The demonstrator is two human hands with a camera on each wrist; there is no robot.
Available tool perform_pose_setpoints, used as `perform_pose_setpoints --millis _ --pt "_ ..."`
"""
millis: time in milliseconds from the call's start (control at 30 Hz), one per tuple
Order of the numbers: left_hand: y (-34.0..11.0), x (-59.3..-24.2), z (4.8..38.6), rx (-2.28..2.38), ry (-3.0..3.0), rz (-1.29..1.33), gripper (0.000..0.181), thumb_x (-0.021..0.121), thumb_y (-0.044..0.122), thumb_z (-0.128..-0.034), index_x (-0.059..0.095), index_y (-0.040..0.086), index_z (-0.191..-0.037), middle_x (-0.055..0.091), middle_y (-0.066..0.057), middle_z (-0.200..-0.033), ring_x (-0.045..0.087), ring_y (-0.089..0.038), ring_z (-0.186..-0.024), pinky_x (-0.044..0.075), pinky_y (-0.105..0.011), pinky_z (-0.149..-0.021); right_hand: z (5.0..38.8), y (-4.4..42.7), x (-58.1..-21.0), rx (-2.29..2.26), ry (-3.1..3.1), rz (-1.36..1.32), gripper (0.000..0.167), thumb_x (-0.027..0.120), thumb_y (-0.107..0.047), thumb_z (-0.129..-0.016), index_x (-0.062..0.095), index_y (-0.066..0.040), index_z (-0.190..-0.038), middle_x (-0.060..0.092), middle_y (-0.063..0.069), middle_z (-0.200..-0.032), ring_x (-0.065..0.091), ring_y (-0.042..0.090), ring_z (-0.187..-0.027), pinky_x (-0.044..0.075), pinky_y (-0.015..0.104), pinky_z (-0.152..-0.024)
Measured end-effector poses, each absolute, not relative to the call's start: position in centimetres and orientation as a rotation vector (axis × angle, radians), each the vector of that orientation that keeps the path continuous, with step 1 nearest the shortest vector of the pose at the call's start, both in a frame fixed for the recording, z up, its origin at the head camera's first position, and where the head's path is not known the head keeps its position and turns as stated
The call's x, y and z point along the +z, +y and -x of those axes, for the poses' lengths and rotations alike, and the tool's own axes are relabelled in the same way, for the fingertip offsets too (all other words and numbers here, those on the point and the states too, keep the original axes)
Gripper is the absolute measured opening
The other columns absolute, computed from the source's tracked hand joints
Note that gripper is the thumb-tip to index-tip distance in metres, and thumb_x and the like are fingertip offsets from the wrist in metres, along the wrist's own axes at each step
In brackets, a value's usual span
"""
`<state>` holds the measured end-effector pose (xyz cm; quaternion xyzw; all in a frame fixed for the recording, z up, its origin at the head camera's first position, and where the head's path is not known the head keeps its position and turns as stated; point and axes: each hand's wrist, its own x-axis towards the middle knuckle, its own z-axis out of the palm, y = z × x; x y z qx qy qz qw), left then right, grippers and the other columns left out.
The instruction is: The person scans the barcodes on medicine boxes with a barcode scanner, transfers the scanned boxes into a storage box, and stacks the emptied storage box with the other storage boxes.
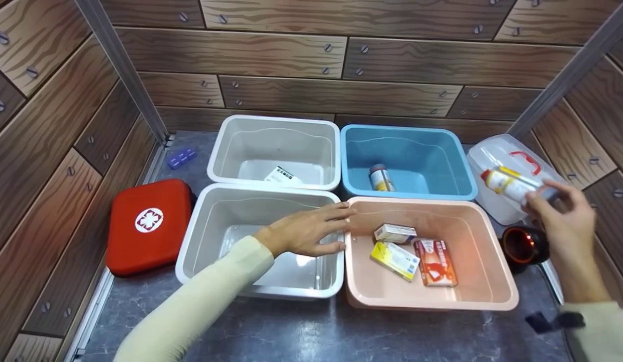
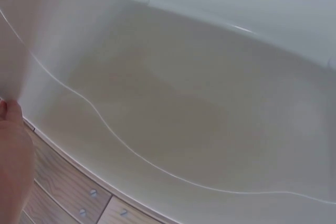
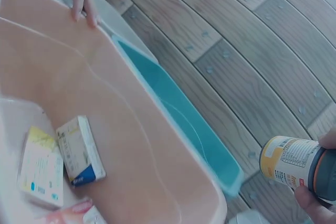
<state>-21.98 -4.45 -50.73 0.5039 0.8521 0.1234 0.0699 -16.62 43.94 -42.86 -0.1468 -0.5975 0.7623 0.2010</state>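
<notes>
At the right, my right hand (image 1: 567,216) grips a pill bottle (image 1: 512,187) by its dark-capped end, with the other end pointing left. The right wrist view shows the bottle's white and yellow label (image 3: 289,158) and an orange ring below the cap. My left hand (image 1: 311,231) rests with extended fingers on the adjoining rims of the front grey bin (image 1: 191,241) and the pink bin (image 1: 485,304). Inside the pink bin lie a white medicine box (image 1: 395,233), a yellow-and-white box (image 1: 396,260) and a red box (image 1: 436,262).
Behind the pink bin, a blue bin (image 1: 407,129) contains another bottle (image 1: 381,178). The rear grey bin (image 1: 276,119) holds a white packet (image 1: 283,176). A red first-aid case (image 1: 150,226) and purple pillbox (image 1: 181,158) lie left; a clear box (image 1: 492,151) and dark round container (image 1: 525,246) stand right.
</notes>
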Motion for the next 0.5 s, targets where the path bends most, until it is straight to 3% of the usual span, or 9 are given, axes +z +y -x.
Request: perform_pose_setpoints --millis 200,500 --pt "-4.4 -50.6 22.0 0.374 2.564 -1.522 0.063 0.046 0.056 -0.1124 0.050 0.021 -0.164 0.031 -0.001 -0.181 0.022 -0.024 -0.170 0.036 -0.046 -0.133 20.8 41.8 -42.2 2.122 -1.831 0.327 0.033 0.078 0.010 -0.094 0.075 -0.013 -0.117 0.057 0.003 -0.118 0.074 0.008 -0.077 0.066 0.021 -0.073" --pt "-4.4 -50.8 22.1 0.388 2.558 -1.528 0.061 0.047 0.054 -0.1128 0.050 0.020 -0.164 0.031 -0.002 -0.180 0.022 -0.024 -0.170 0.033 -0.043 -0.134 27.5 39.2 -41.9 2.001 -2.148 0.350 0.029 0.076 -0.005 -0.098 0.064 -0.021 -0.117 0.050 -0.003 -0.120 0.070 0.004 -0.086 0.065 0.018 -0.075"
